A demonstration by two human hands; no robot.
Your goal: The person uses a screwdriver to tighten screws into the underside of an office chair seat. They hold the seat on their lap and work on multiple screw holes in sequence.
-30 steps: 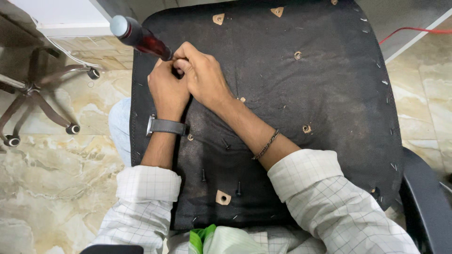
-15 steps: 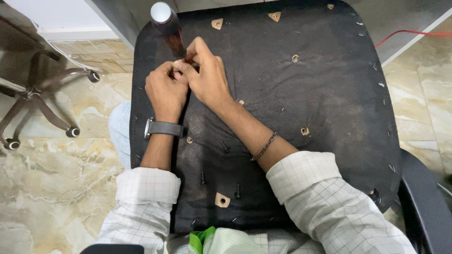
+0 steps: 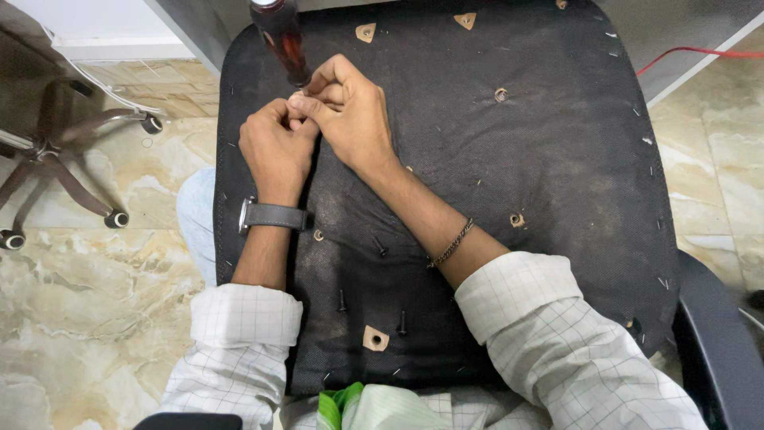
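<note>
While the black chair seat underside [image 3: 509,183] lies across our lap over marble floor [image 3: 87,318], a chair base [image 3: 56,171] stands off left and open floor lies on both sides. Our right hand [image 3: 350,119] curls shut around the red-handled screwdriver [image 3: 282,40], held upright at the seat's upper left edge. Our left hand [image 3: 274,147] pinches at its tip, fingers pressed together.
</note>
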